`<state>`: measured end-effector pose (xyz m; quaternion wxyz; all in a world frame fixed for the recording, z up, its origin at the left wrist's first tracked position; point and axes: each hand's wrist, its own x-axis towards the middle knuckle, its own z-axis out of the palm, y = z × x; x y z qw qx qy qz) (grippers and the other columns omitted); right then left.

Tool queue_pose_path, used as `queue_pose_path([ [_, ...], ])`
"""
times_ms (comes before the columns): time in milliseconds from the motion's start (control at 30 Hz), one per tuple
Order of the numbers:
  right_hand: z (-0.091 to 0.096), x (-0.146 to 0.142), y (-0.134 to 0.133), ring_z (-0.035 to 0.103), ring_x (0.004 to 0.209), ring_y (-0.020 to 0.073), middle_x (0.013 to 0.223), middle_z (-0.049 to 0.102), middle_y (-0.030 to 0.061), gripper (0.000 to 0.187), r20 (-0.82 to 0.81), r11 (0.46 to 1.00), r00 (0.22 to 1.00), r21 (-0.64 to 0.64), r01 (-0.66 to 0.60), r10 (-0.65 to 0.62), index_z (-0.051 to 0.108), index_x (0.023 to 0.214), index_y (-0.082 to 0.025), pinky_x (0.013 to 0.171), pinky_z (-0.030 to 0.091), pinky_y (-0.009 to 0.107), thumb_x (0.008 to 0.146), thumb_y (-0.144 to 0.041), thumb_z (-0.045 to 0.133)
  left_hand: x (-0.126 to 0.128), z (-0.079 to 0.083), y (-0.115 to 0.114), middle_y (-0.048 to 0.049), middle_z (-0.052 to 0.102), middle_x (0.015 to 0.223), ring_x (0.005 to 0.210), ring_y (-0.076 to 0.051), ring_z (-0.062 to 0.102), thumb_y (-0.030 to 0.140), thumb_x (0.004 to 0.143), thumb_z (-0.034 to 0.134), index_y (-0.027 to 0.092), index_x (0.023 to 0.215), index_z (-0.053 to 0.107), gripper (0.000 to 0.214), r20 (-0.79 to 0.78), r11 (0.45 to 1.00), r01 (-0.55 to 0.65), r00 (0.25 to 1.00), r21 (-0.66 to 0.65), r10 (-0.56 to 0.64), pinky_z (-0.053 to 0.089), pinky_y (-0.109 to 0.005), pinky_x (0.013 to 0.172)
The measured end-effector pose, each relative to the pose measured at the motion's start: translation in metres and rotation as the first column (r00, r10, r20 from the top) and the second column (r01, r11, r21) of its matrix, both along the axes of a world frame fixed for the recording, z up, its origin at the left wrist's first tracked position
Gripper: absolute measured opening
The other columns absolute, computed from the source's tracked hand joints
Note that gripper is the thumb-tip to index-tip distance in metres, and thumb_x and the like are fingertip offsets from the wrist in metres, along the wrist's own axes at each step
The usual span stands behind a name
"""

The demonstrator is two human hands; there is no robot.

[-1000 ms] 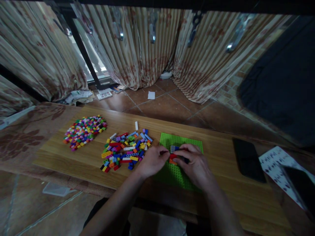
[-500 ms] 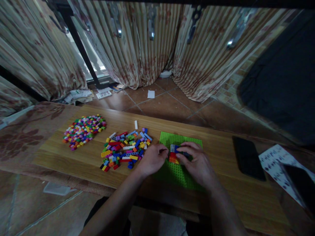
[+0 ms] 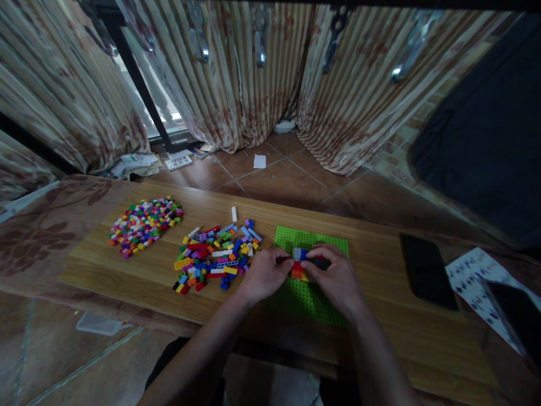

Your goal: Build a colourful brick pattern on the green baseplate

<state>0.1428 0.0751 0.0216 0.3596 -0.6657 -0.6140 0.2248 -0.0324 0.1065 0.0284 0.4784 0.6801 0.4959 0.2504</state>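
Observation:
A small block of building bricks (image 3: pixel 299 272), grey and blue at the back with red, orange and yellow in front, sits on the green studded baseplate (image 3: pixel 311 233). My left hand (image 3: pixel 267 274) is at its left side, with thumb and curled fingers pinched together at the block's edge. Whether a small brick is between those fingertips is hidden. From the right, my right hand (image 3: pixel 335 276) has its thumb and fingers closed on the block, covering its right part.
Left of the baseplate lies a pile of mixed bricks (image 3: pixel 220 254), with a heap of smaller bricks (image 3: pixel 146 223) farther left. A white brick (image 3: pixel 234 213) lies apart behind the pile. A black tablet (image 3: pixel 426 270) and a printed sheet (image 3: pixel 473 270) are at the right.
My left hand has moved slightly right, its thumb now up against the block. My right thumb has shifted a little up on the bricks.

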Motion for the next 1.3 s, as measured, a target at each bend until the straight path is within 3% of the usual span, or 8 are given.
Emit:
queue_pose_path([
  [600, 0.009, -0.007, 0.001, 0.058, 0.086, 0.0229, 0.088, 0.066, 0.0037, 0.019, 0.092, 0.991, 0.995, -0.124, 0.043, -0.031, 0.066, 0.079, -0.022, 0.079, 0.043, 0.037, 0.072, -0.040, 0.063, 0.003, -0.007, 0.003, -0.0005, 0.063, 0.058, 0.055, -0.012, 0.055, 0.026, 0.081, 0.053, 0.013, 0.071, 0.068, 0.022, -0.025, 1.000, -0.002, 1.000, -0.011, 0.002, 0.036, -0.021, 0.051],
  [833, 0.007, 0.003, 0.001, 0.063, 0.087, 0.0228, 0.090, 0.071, 0.0048, 0.030, -0.170, 0.990, 0.985, -0.139, 0.007, -0.031, 0.070, 0.084, -0.021, 0.082, 0.046, 0.037, 0.073, -0.049, 0.064, -0.002, -0.014, 0.006, 0.0005, 0.061, 0.059, 0.054, -0.012, 0.058, 0.031, 0.084, 0.051, 0.015, 0.073, 0.063, 0.023, 0.118, 0.992, 0.029, 0.993, -0.121, -0.015, 0.041, -0.021, 0.050],
  [1000, 0.018, 0.019, 0.004, 0.066, 0.085, 0.0230, 0.092, 0.074, 0.0079, 0.036, -0.289, 0.951, 0.906, -0.074, 0.301, -0.309, 0.072, 0.089, -0.019, 0.080, 0.048, 0.037, 0.078, -0.051, 0.059, -0.006, -0.012, 0.014, 0.0019, 0.057, 0.059, 0.053, -0.012, 0.060, 0.034, 0.088, 0.045, 0.017, 0.068, 0.052, 0.027, 0.190, 0.972, -0.096, 0.972, -0.215, 0.138, 0.044, -0.021, 0.048],
  [1067, 0.019, 0.026, 0.006, 0.066, 0.081, 0.0223, 0.088, 0.074, 0.0082, 0.037, -0.340, 0.918, 0.859, -0.039, 0.395, -0.384, 0.071, 0.088, -0.017, 0.075, 0.049, 0.035, 0.077, -0.050, 0.060, -0.005, -0.010, 0.014, 0.0020, 0.056, 0.058, 0.052, -0.012, 0.060, 0.037, 0.088, 0.045, 0.017, 0.067, 0.052, 0.030, 0.171, 0.975, -0.117, 0.974, -0.190, 0.150, 0.043, -0.021, 0.047],
  [1133, 0.018, 0.032, 0.007, 0.066, 0.078, 0.0223, 0.086, 0.074, 0.0082, 0.037, -0.324, 0.909, 0.855, -0.048, 0.413, -0.406, 0.071, 0.087, -0.016, 0.072, 0.049, 0.034, 0.074, -0.050, 0.062, -0.002, -0.008, 0.011, 0.0021, 0.055, 0.057, 0.052, -0.012, 0.058, 0.041, 0.088, 0.047, 0.017, 0.067, 0.054, 0.033, 0.120, 0.989, -0.093, 0.987, -0.119, 0.107, 0.040, -0.021, 0.047],
  [1300, 0.015, 0.035, 0.006, 0.066, 0.076, 0.0238, 0.085, 0.075, 0.0088, 0.039, -0.005, 0.940, 0.966, -0.233, 0.249, -0.257, 0.073, 0.088, -0.017, 0.072, 0.048, 0.036, 0.074, -0.051, 0.059, 0.007, -0.001, 0.003, -0.0010, 0.063, 0.064, 0.058, -0.013, 0.055, 0.040, 0.086, 0.053, 0.016, 0.071, 0.064, 0.030, -0.084, 0.993, -0.055, 0.994, 0.106, 0.064, 0.037, -0.022, 0.053],
])
